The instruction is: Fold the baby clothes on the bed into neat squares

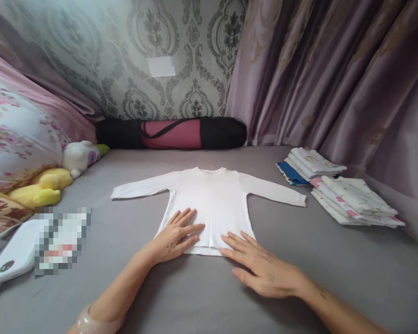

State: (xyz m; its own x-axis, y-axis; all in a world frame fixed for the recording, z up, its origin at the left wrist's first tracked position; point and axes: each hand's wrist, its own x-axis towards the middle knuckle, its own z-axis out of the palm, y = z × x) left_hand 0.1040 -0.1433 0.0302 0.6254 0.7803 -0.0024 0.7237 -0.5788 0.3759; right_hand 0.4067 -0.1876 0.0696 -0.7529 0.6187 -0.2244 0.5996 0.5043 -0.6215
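A small white long-sleeved shirt (211, 199) lies spread flat on the grey sheet, its neck away from me and its sleeves stretched out to both sides. My left hand (176, 236) rests on the lower left part of the shirt, fingers spread and pointing up and to the right. At the lower right of the hem, my right hand (254, 264) has its fingers stretched out, with the fingertips over the cloth and the thumb beyond the hem. Neither hand grips anything. A slight crease runs up from the hem between the hands.
Folded clothes stand in two piles at the right, a farther pile (313, 162) and a nearer pile (358, 199). A black and dark pink long bag (170, 134) lies along the wall. Plush toys (42, 185) and a white device (17, 250) are at the left.
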